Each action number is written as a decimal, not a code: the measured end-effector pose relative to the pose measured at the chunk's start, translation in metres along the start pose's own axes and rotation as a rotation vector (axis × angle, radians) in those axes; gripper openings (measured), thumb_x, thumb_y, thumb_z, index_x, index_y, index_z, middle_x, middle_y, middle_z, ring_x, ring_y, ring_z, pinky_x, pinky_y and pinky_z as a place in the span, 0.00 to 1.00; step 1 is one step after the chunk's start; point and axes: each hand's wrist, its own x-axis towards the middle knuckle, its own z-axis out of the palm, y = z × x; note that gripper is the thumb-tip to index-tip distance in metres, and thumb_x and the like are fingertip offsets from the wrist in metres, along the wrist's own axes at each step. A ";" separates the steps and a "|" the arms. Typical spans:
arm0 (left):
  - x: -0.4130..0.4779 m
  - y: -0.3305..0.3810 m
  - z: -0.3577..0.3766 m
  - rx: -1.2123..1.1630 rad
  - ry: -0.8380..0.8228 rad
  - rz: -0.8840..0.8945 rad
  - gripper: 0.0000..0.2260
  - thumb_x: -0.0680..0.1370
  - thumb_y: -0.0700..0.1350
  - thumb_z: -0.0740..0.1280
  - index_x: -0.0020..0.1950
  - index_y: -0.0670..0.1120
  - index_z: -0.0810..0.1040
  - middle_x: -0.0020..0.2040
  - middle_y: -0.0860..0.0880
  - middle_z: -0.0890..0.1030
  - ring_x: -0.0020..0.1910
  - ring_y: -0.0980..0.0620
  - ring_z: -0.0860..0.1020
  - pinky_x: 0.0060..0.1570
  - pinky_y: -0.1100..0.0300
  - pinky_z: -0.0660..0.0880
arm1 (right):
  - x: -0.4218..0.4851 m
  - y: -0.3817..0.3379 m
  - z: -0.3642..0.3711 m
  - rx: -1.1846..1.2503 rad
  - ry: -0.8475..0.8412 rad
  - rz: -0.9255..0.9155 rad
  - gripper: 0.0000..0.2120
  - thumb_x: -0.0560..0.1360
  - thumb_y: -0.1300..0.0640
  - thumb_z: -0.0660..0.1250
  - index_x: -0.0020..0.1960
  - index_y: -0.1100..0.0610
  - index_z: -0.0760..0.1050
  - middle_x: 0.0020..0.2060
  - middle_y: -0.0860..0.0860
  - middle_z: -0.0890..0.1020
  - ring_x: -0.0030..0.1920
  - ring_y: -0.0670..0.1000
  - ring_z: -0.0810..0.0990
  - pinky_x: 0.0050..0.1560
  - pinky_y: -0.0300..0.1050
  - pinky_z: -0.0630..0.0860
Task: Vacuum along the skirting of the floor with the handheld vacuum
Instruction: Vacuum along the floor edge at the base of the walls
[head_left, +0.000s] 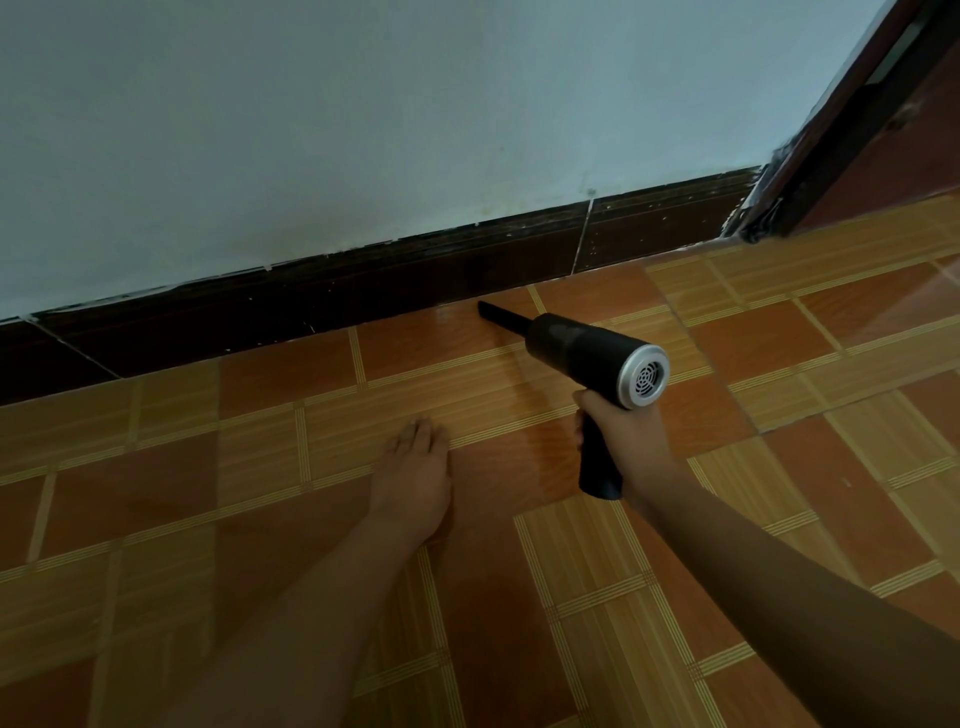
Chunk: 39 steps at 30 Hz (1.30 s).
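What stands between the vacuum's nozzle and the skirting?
Nothing visible. The black handheld vacuum, gripped by the right hand, points its narrow nozzle at the dark brown skirting across bare orange floor tiles; the left hand lies farther back.

Left of the handheld vacuum (592, 358), whose nozzle tip sits just beside the skirting (311, 312), the strip of floor (234, 415) along it lies bare to the picture's edge. Rightward that strip runs free until the door frame (831, 145) closes it at the corner. The left grip (415, 470) lies flat on the tiles, well apart from the skirting, with open tile between it and the right grip (631, 441).
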 end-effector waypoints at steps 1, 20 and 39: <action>0.000 0.000 -0.001 0.005 -0.002 0.000 0.25 0.82 0.44 0.53 0.78 0.45 0.48 0.79 0.43 0.47 0.78 0.47 0.46 0.75 0.54 0.45 | 0.000 0.000 0.002 0.010 -0.009 0.008 0.09 0.72 0.66 0.67 0.51 0.60 0.72 0.31 0.56 0.75 0.29 0.51 0.75 0.34 0.45 0.74; -0.002 0.002 -0.004 0.063 -0.016 -0.003 0.26 0.82 0.46 0.53 0.78 0.45 0.49 0.79 0.44 0.49 0.78 0.47 0.48 0.76 0.51 0.46 | 0.003 -0.006 0.006 0.045 -0.047 0.024 0.07 0.72 0.66 0.66 0.49 0.59 0.72 0.30 0.54 0.75 0.28 0.50 0.74 0.33 0.43 0.73; 0.017 0.048 -0.006 0.021 -0.067 0.103 0.25 0.83 0.52 0.49 0.79 0.46 0.49 0.79 0.45 0.47 0.78 0.47 0.46 0.75 0.51 0.45 | 0.020 -0.014 -0.028 0.226 0.126 0.023 0.10 0.71 0.68 0.66 0.48 0.57 0.73 0.29 0.53 0.74 0.29 0.50 0.73 0.34 0.45 0.73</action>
